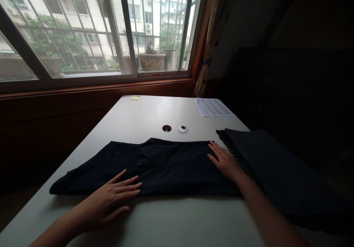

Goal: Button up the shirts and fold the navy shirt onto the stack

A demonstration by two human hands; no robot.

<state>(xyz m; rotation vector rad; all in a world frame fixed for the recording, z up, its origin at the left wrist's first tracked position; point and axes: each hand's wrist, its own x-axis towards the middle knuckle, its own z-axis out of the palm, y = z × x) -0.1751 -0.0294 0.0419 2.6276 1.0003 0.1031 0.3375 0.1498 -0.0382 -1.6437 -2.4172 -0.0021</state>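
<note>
Lying across the white table (177,221), the dark cloth (171,166) sat under the open, spread left hand (112,199) at its near edge and the open right hand (225,162) toward its right end, seemingly to keep it flat; a cloth pile (276,162) lay rightward, perhaps leaving room.

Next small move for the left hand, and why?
I'd probably slide the left hand outward to smooth the dark cloth: its left end slants and its far edge is uneven, while the right hand rests by the far right corner and could steady it.
</note>
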